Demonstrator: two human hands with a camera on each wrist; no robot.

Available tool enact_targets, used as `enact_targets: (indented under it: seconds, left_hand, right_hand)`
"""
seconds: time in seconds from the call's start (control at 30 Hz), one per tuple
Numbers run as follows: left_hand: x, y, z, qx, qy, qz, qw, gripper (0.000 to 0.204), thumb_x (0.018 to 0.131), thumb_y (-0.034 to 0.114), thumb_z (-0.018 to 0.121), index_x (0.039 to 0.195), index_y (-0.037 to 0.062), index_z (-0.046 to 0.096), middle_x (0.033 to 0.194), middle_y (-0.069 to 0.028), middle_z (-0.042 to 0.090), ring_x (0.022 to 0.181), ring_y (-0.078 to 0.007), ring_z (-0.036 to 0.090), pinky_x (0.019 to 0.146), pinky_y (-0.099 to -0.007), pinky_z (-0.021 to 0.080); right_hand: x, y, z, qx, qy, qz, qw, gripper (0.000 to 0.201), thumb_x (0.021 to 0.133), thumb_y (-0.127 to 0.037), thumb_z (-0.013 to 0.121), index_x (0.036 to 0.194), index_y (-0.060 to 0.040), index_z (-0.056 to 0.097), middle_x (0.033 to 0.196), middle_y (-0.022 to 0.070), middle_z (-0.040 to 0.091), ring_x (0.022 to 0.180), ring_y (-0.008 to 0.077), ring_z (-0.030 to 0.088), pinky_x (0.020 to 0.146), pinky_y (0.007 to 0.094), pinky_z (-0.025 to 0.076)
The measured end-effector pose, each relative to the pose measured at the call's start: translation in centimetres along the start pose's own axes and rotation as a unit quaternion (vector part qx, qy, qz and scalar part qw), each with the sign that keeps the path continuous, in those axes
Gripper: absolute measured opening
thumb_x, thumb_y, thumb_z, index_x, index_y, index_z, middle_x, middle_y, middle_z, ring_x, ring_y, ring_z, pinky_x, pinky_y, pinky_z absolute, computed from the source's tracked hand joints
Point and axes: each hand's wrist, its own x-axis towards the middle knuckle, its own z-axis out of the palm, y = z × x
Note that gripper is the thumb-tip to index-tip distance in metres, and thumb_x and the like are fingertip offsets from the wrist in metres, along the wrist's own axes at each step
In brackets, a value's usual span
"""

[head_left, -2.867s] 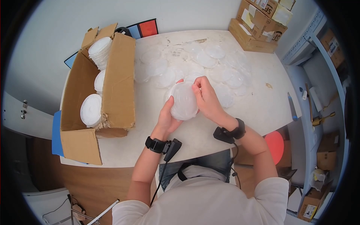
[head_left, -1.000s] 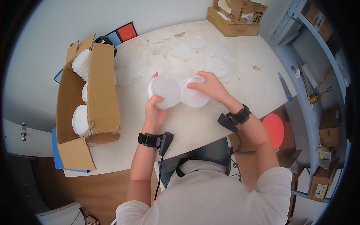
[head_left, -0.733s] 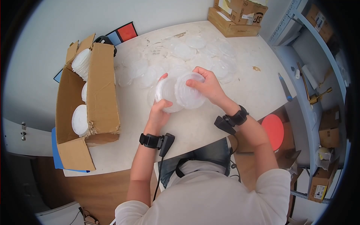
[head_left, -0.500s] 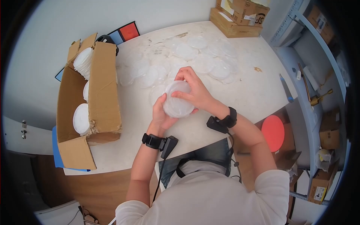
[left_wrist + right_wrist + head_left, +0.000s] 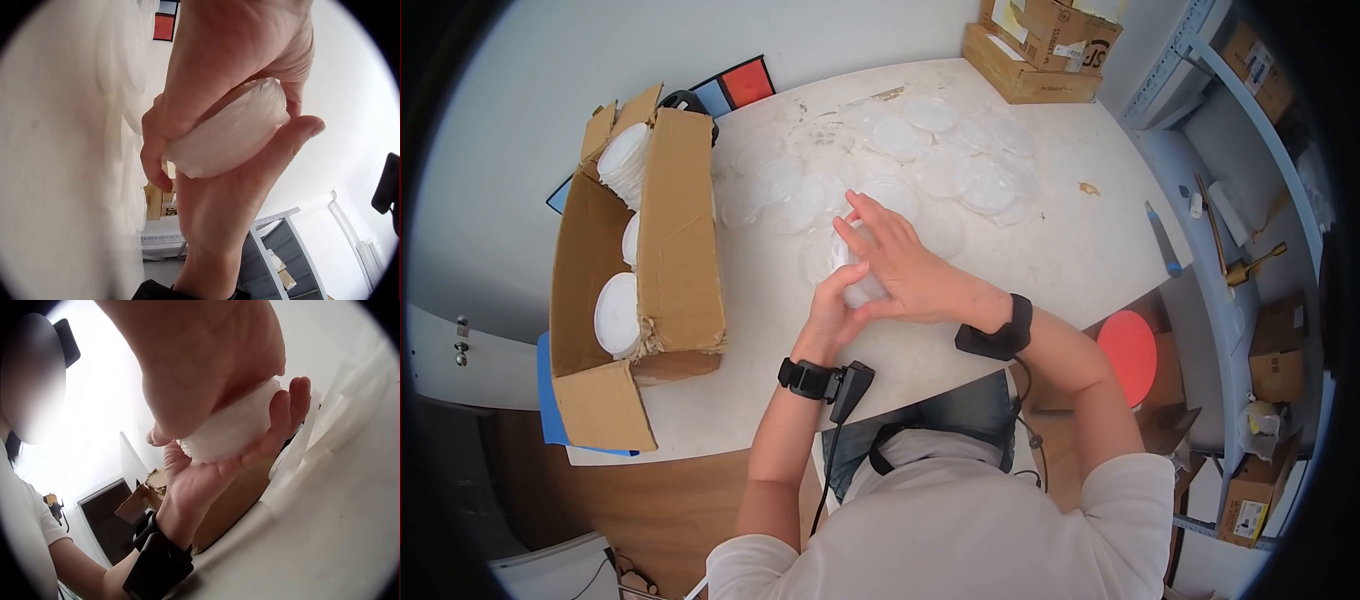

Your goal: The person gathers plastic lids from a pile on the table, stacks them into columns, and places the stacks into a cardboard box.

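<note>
A short stack of translucent round plastic lids (image 5: 231,137) is held upright on edge between my hands, above the white table (image 5: 1050,260). My left hand (image 5: 830,312) grips it, the fingers curled round its far side as the right wrist view shows. My right hand (image 5: 912,278) lies over the stack from the right, palm against it, fingers extended and thumb stretched along the near edge. In the head view the right hand covers most of the stack. Loose clear lids (image 5: 941,172) lie spread and overlapping on the table beyond the hands.
An open cardboard box (image 5: 683,230) at the left holds several lid stacks (image 5: 617,315). Closed cartons (image 5: 1040,75) are piled at the back right. A blue-handled tool (image 5: 1163,240) lies near the right table edge, with grey shelving (image 5: 1240,220) beyond.
Earlier my right hand pinched one group of lids apart from those in my left. It brought them leftward onto the left-hand stack, then changed from pinching to a flat palm against it.
</note>
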Motion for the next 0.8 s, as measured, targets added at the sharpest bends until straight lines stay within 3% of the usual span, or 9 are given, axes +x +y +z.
enact_targets:
  seconds: [0.07,0.13,0.2,0.27,0.37,0.5,0.57,0.67,0.8]
  left_hand:
    - [0.3,0.1,-0.2,-0.004,0.018,0.019,1.000,0.065,0.075,0.022,0.051,0.133,0.0070,0.026,0.126,-0.0140,0.040,0.116,-0.0272,0.042,0.094,-0.0416,0.037]
    - [0.4,0.5,-0.2,-0.008,0.036,0.038,0.999,0.065,0.073,0.022,0.051,0.133,0.0124,0.027,0.126,-0.0158,0.041,0.115,-0.0285,0.043,0.093,-0.0436,0.037]
    - [0.2,1.4,-0.2,0.005,0.034,0.117,0.993,0.068,0.071,0.022,0.052,0.134,0.0158,0.026,0.124,-0.0178,0.042,0.113,-0.0327,0.044,0.090,-0.0478,0.040]
    - [0.1,1.7,-0.6,-0.025,0.036,0.114,0.993,0.067,0.072,0.019,0.051,0.134,0.0160,0.025,0.124,-0.0151,0.039,0.114,-0.0310,0.042,0.090,-0.0490,0.039]
    - [0.0,1.9,-0.9,-0.056,0.043,0.113,0.991,0.067,0.073,0.017,0.050,0.135,0.0161,0.024,0.125,-0.0123,0.037,0.114,-0.0296,0.040,0.091,-0.0506,0.039]
    - [-0.1,2.1,-1.1,-0.065,0.057,0.133,0.987,0.066,0.073,0.018,0.050,0.134,0.0164,0.025,0.125,-0.0119,0.037,0.113,-0.0295,0.041,0.090,-0.0509,0.039]
    - [0.0,2.2,-1.2,-0.064,0.062,0.139,0.986,0.065,0.073,0.018,0.050,0.134,0.0163,0.025,0.125,-0.0118,0.037,0.112,-0.0295,0.042,0.090,-0.0507,0.039]
    - [0.2,2.2,-0.6,-0.054,0.093,0.169,0.980,0.060,0.073,0.022,0.051,0.129,0.0135,0.031,0.120,-0.0141,0.042,0.110,-0.0313,0.046,0.086,-0.0493,0.042]
    - [-0.2,2.6,-1.3,-0.057,0.157,0.241,0.956,0.054,0.073,0.027,0.051,0.121,0.0078,0.037,0.115,-0.0162,0.049,0.107,-0.0318,0.049,0.082,-0.0476,0.044]
  right_hand:
    - [0.3,0.8,-0.6,-0.004,-0.025,-0.007,1.000,0.081,0.075,-0.048,0.059,0.137,-0.0097,0.024,0.139,0.0237,0.016,0.128,0.0399,0.017,0.102,0.0486,0.018]
    - [0.6,2.6,-2.1,-0.100,-0.052,0.066,0.991,0.078,0.077,-0.046,0.058,0.137,-0.0098,0.024,0.140,0.0253,0.014,0.130,0.0407,0.012,0.103,0.0499,0.015]
    - [0.1,5.5,-3.5,-0.246,-0.040,0.161,0.955,0.075,0.078,-0.043,0.058,0.136,-0.0096,0.025,0.140,0.0254,0.014,0.131,0.0397,0.011,0.103,0.0517,0.013]
    - [-0.8,8.6,-4.6,-0.314,-0.086,0.237,0.915,0.072,0.078,-0.038,0.058,0.136,-0.0094,0.026,0.139,0.0245,0.019,0.132,0.0375,0.010,0.103,0.0537,0.012]
    - [-1.4,11.0,-5.3,-0.238,-0.158,0.300,0.910,0.062,0.079,-0.024,0.056,0.134,-0.0082,0.031,0.134,0.0225,0.032,0.130,0.0340,0.021,0.103,0.0532,0.016]
    - [-1.5,12.3,-5.4,-0.226,-0.197,0.301,0.905,0.052,0.078,-0.007,0.049,0.129,-0.0058,0.037,0.126,0.0207,0.043,0.123,0.0316,0.035,0.101,0.0496,0.024]
    - [-1.4,10.1,-5.3,-0.204,0.029,0.187,0.961,0.050,0.073,0.006,0.042,0.122,-0.0027,0.043,0.121,0.0195,0.048,0.115,0.0307,0.044,0.098,0.0431,0.033]
    - [0.4,7.7,-4.4,-0.077,0.038,0.120,0.989,0.051,0.071,0.010,0.041,0.122,-0.0014,0.043,0.121,0.0194,0.047,0.113,0.0326,0.044,0.095,0.0390,0.036]
    - [1.8,5.4,-2.9,-0.060,-0.005,0.060,0.996,0.054,0.071,0.010,0.043,0.123,-0.0015,0.041,0.122,0.0183,0.047,0.111,0.0334,0.045,0.094,0.0383,0.038]
